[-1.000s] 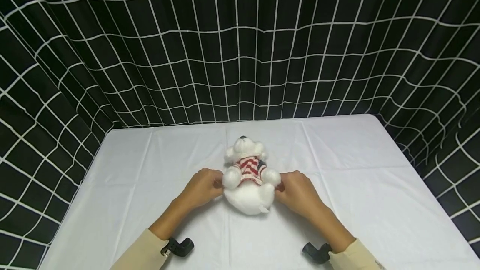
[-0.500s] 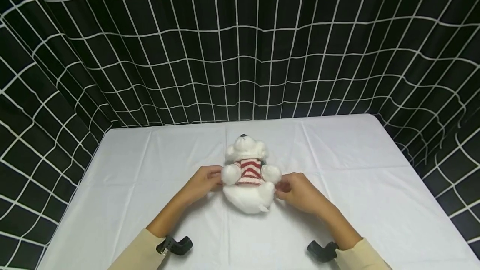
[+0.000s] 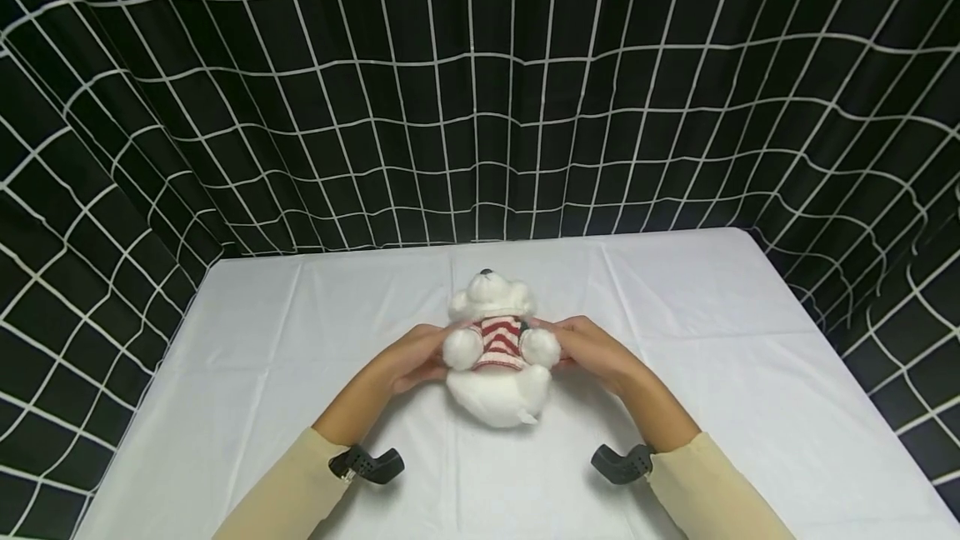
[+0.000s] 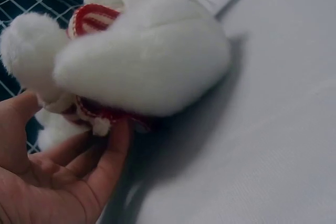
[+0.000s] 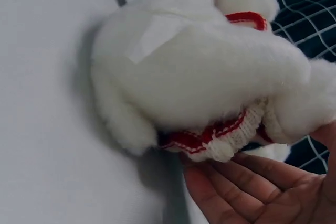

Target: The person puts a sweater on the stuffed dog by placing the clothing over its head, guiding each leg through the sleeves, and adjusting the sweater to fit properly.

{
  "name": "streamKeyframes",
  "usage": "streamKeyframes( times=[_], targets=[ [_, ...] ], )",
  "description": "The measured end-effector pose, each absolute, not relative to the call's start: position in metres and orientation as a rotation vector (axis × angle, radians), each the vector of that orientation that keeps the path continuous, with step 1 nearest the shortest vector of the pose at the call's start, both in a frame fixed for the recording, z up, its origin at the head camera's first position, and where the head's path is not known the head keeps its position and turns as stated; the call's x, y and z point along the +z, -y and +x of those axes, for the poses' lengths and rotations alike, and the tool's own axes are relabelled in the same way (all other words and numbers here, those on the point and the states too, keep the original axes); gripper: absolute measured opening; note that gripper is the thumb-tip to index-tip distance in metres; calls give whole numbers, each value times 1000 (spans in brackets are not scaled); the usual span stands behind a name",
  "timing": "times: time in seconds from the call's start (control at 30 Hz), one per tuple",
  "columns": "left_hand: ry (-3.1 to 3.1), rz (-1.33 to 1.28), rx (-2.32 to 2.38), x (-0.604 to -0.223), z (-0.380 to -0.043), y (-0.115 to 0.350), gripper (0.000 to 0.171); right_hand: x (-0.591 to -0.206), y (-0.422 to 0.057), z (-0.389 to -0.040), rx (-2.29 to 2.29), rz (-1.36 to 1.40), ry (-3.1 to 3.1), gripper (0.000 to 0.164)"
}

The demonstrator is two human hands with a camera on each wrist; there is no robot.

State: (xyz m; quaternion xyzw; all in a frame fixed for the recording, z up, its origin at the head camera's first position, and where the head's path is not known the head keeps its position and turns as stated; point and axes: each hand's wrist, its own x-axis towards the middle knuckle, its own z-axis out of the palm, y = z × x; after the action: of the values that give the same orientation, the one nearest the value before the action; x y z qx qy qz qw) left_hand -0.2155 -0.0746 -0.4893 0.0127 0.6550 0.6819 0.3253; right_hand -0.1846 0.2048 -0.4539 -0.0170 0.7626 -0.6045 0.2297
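A white stuffed bear (image 3: 495,397) in a red-and-white striped knit sweater (image 3: 500,342) lies mid-table, its dark nose toward the far side. My left hand (image 3: 414,357) holds its left side in the head view, around the arm. On the other side my right hand (image 3: 594,350) holds the opposite arm. The left wrist view shows the left fingers (image 4: 118,142) under the sweater, thumb by the arm. In the right wrist view, the right fingers (image 5: 231,184) reach under the sweater hem; that thumb is mostly cut off.
A white cloth (image 3: 300,332) with fold creases covers the table. Black netting-patterned curtain (image 3: 480,107) with white grid lines stands behind and on both sides. Dark wrist-worn devices (image 3: 375,467) sit at both cuffs.
Both hands have loosened from the bear's lower sides, shifted slightly farther up, and closed in around its arms. The sweater looks straighter than a second ago; the bear has barely moved.
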Motion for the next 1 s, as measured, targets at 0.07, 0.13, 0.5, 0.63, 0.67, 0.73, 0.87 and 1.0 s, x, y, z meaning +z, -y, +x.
streamKeyframes(
  times=[0.07, 0.13, 0.5, 0.63, 0.67, 0.73, 0.87, 1.0],
  targets=[
    [-1722, 25, 1774, -489, -217, 73, 48, -454, -203, -188, -1669, -61, -2054, 46],
    [-1720, 21, 1764, -488, -218, 72, 47, -454, -203, -190, -1675, -74, -2028, 43],
    [-1731, 42, 1760, -475, -219, 72, 40, -444, -199, -189, -1660, -122, -2085, 43],
    [-1749, 67, 1765, -468, -221, 70, 41, -437, -198, -188, -1623, -149, -2190, 41],
    [-1765, 74, 1767, -466, -221, 69, 41, -435, -197, -187, -1624, -150, -2210, 40],
    [-1813, 91, 1772, -462, -222, 68, 41, -431, -197, -186, -1631, -152, -2237, 39],
    [-1931, 128, 1780, -454, -221, 66, 38, -424, -195, -184, -1660, -173, -2277, 39],
    [-1988, 188, 1816, -447, -219, 66, 37, -417, -194, -179, -1678, -227, -2353, 41]
  ],
)
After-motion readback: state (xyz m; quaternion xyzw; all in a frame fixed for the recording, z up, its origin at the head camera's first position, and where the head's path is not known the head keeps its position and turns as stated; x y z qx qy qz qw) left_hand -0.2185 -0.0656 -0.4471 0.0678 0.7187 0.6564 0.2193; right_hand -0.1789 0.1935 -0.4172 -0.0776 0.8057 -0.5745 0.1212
